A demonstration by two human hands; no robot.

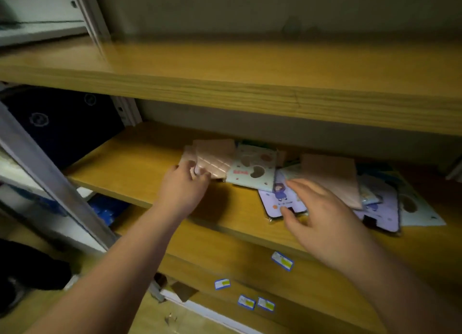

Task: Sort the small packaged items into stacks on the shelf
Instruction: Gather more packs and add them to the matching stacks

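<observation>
On the wooden shelf point(140, 158), the left hand point(183, 186) pinches pink packets point(212, 158); the right hand point(322, 216), fingers spread and empty, should square edges before stacking.

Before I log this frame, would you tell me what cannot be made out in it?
Head view only:
- Print on the blue-edged labels: too small.
- Packets at the back of the pile: hidden by the upper shelf board.
- Whether the right hand touches the purple packet: motion blur.

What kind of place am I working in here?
Probably a shop stockroom or storage area: wooden shelves on metal uprights, loose packaged phone cases, and small price-style labels on the shelf edges.
</observation>
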